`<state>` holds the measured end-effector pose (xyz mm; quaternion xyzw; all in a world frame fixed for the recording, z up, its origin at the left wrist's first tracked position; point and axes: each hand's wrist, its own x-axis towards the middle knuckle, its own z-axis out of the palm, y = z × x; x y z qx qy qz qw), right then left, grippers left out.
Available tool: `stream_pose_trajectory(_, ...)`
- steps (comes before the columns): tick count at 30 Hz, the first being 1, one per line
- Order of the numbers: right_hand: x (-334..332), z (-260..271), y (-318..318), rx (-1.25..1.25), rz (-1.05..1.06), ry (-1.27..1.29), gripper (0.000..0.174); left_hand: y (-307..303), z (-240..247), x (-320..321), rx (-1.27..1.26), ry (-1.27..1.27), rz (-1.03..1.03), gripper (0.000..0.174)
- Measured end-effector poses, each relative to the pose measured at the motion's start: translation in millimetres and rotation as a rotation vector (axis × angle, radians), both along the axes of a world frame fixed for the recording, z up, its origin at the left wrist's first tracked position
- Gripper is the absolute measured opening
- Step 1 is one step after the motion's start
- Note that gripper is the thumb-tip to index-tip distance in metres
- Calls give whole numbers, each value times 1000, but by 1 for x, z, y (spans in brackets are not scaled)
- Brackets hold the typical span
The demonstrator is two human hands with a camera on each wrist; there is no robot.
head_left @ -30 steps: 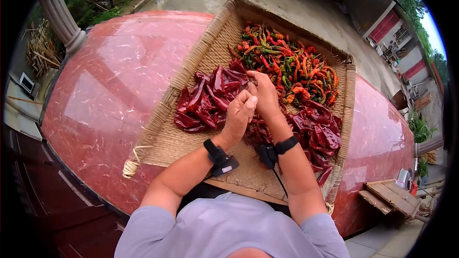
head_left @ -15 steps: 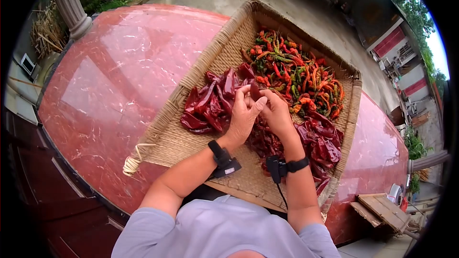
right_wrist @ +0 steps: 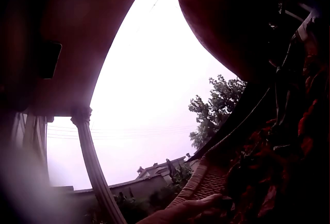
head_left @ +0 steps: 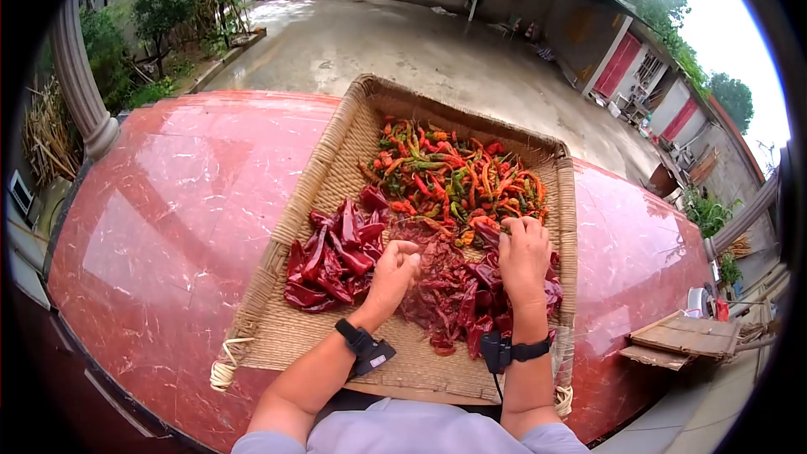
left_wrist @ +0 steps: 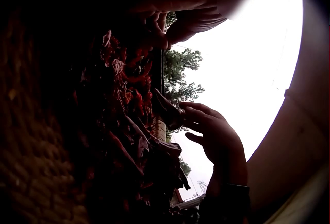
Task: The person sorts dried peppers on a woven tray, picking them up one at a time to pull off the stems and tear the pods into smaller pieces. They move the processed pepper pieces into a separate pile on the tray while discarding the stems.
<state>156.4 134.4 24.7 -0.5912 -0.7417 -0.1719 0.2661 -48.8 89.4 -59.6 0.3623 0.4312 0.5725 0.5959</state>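
Note:
Over the right side of the woven tray point(head_left: 273, 273), the right hand point(head_left: 525, 265) pinches a dark red pepper point(head_left: 487, 236). That same pepper point(left_wrist: 167, 112) hangs by its end from the right hand point(left_wrist: 220, 139) in the left wrist view. My left hand point(head_left: 391, 279) hovers between two heaps with its fingers curled, and nothing shows in it. Left of it lies a heap of glossy dark red peppers point(head_left: 332, 261). Beneath and between the hands spread wrinkled dark red peppers point(head_left: 441, 286). The right wrist view shows few details of the hand's work.
Thin red, orange and green peppers point(head_left: 454, 172) fill the tray's far part. The tray rests on a shiny red stone surface point(head_left: 176, 202). Wooden boards point(head_left: 685, 336) stand at the right, and a column point(head_left: 80, 76) rises at the left.
The hands were together at a dark red pepper and are now apart. My right hand has moved right with a pepper, the left has drawn back left, and the head view has tilted up.

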Motion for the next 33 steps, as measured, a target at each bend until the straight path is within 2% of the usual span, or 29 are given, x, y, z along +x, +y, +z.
stream_pose_trajectory(1,-8,2,4,54,19,12,19,2,-4,1,3,12,18,23)
stream_pose_trajectory(3,-39,-1,18,-61,224,197,20,4,-10,2,-16,35,25,28)
stream_pose_trajectory(5,-76,-8,29,-188,394,211,23,4,-15,3,-14,71,27,30)
stream_pose_trajectory(7,-109,-25,51,-170,503,184,25,4,-15,3,2,57,55,31)
stream_pose_trajectory(11,-158,-51,91,-316,493,4,38,10,-28,6,56,45,94,25)
stream_pose_trajectory(13,-167,-70,104,-350,510,-70,36,16,-42,4,63,42,136,24)
stream_pose_trajectory(15,-167,-85,110,-298,517,-152,33,20,-51,0,51,23,115,27)
stream_pose_trajectory(16,-168,-84,108,-234,549,-92,31,22,-54,0,44,12,101,30)
stream_pose_trajectory(19,-162,-75,102,-285,599,-1,37,26,-64,5,84,14,167,29)
stream_pose_trajectory(22,-151,-49,79,-286,523,272,32,14,-36,4,-28,-36,159,35)
stream_pose_trajectory(23,-145,-37,66,-249,498,370,40,11,-27,3,-43,-69,167,35)
stream_pose_trajectory(25,-129,-22,42,-295,471,452,43,7,-12,1,-73,-136,189,37)
stream_pose_trajectory(28,-100,-48,27,-341,647,598,41,13,-21,0,46,-171,206,27)
stream_pose_trajectory(29,-94,-40,14,-629,483,825,38,14,-26,-1,91,-172,208,26)
stream_pose_trajectory(30,-84,-44,9,-643,478,851,38,14,-32,-3,54,-208,173,21)
stream_pose_trajectory(33,-54,-43,-10,-625,440,903,39,10,-21,-2,104,-37,98,18)
